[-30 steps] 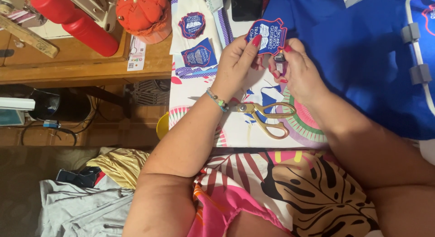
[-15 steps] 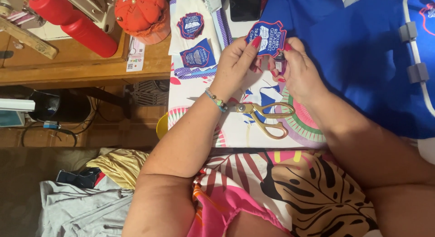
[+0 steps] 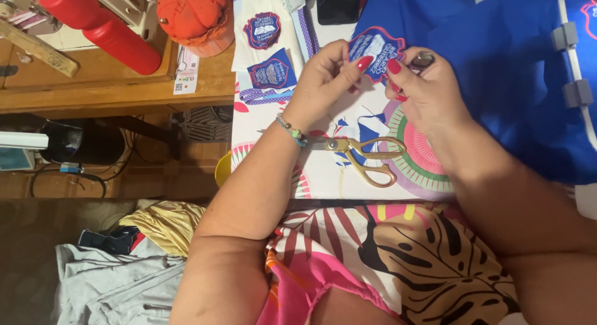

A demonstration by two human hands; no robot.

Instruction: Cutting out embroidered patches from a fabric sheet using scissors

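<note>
My left hand point(image 3: 323, 82) pinches the lower left edge of a blue shield-shaped embroidered patch point(image 3: 375, 48) with a red border. My right hand point(image 3: 423, 92) touches the patch's right side and grips a small dark metal tool point(image 3: 423, 59) between thumb and fingers. Both hands hover above a table covered by a patterned cloth point(image 3: 336, 176). Gold-handled scissors point(image 3: 364, 154) lie shut on that cloth just below my hands. A blue garment point(image 3: 510, 70) with white trim spreads out at the right, under my right hand.
Two more blue patches point(image 3: 267, 51) lie on white fabric at the far left of the cloth. A wooden table point(image 3: 106, 82) at the left holds red bottles point(image 3: 102, 23) and an orange pincushion point(image 3: 193, 14). Clothes point(image 3: 118, 263) are heaped on the floor.
My hands have barely shifted; the fingers turned the patch slightly between them. The scissors have not moved.
</note>
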